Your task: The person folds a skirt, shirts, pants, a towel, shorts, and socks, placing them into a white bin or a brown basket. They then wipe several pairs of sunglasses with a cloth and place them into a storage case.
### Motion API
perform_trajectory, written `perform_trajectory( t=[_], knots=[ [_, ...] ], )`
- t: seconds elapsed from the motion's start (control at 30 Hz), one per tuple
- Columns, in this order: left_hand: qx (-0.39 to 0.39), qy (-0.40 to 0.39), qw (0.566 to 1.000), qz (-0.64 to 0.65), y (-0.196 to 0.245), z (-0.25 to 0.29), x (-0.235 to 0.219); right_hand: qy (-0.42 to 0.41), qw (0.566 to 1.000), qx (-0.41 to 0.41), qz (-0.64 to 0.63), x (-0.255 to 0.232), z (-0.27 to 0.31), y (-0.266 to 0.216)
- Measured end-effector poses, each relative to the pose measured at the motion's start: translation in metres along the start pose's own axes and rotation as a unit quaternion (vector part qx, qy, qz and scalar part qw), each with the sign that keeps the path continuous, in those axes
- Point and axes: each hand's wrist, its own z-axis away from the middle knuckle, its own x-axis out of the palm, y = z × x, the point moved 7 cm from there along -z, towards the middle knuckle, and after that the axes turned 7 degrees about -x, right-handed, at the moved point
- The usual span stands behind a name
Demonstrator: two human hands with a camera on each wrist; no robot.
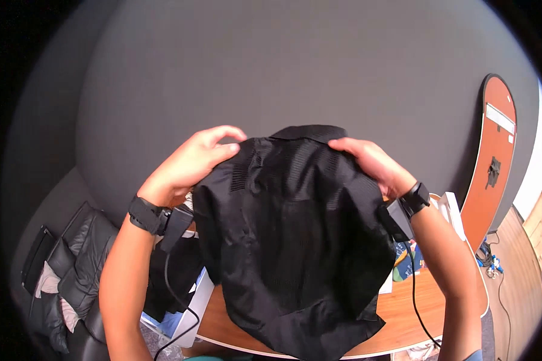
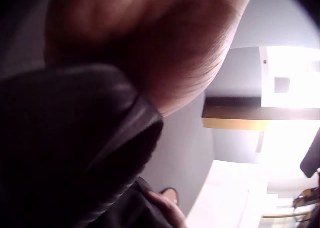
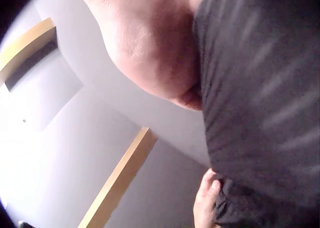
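A black collared shirt [image 1: 283,228] hangs in front of me with its collar [image 1: 310,132] at the top and its hem low over the table. My left hand [image 1: 196,157] holds it at the left shoulder, thumb on the near side and index finger bent above the cloth. At the other shoulder, close to the collar, my right hand [image 1: 373,161] grips the fabric with the thumb in front; its other fingers are mostly hidden behind. In the left wrist view, dark cloth [image 2: 75,143] sits against the palm. The right wrist view shows the shirt's side [image 3: 265,103] beside the hand.
Behind the shirt is a wooden table [image 1: 409,310] with a white edge. A white box [image 1: 202,307] holding dark and blue cloth stands at the left. Colourful printed items [image 1: 405,265] lie on the right. A black leather sofa [image 1: 87,253] and a tall orange board [image 1: 494,156] stand farther off.
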Motion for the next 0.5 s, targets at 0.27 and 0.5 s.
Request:
perform_trajectory(
  t=[0.27, 0.5],
  knots=[
    [0.040, -0.210, 0.971, 0.110, 0.065, 0.015, 0.094, -0.158, 0.985, -0.065, -0.014, 0.068, 0.011, -0.002],
    [0.060, -0.250, 0.957, 0.135, 0.055, 0.019, 0.107, -0.104, 0.990, -0.072, -0.068, 0.055, 0.019, 0.008]
  ],
)
